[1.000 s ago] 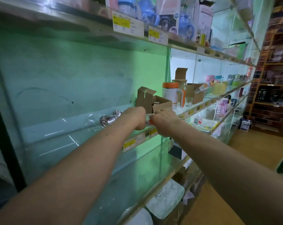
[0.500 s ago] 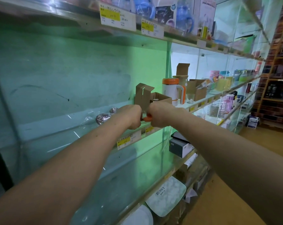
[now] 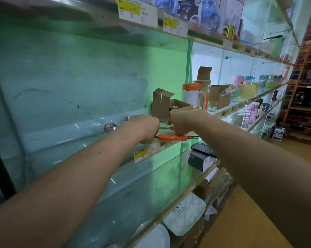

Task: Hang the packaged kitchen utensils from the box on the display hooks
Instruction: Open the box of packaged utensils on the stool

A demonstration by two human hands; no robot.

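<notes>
Two hands meet at the front edge of a glass shelf [image 3: 61, 138], just in front of an open cardboard box [image 3: 162, 104] standing on it. The left hand [image 3: 145, 128] and right hand [image 3: 182, 122] both curl their fingers around an orange-handled utensil [image 3: 170, 137], held level between them above the shelf edge. Beside the left hand, bagged metal scoops [image 3: 110, 127] lie on the glass.

The backs of the left hand [image 3: 144, 128] and right hand [image 3: 185, 122] hid how their fingers held the orange-handled utensil [image 3: 170, 137], and print on the price labels [image 3: 137, 12] was unreadably blurred.
</notes>
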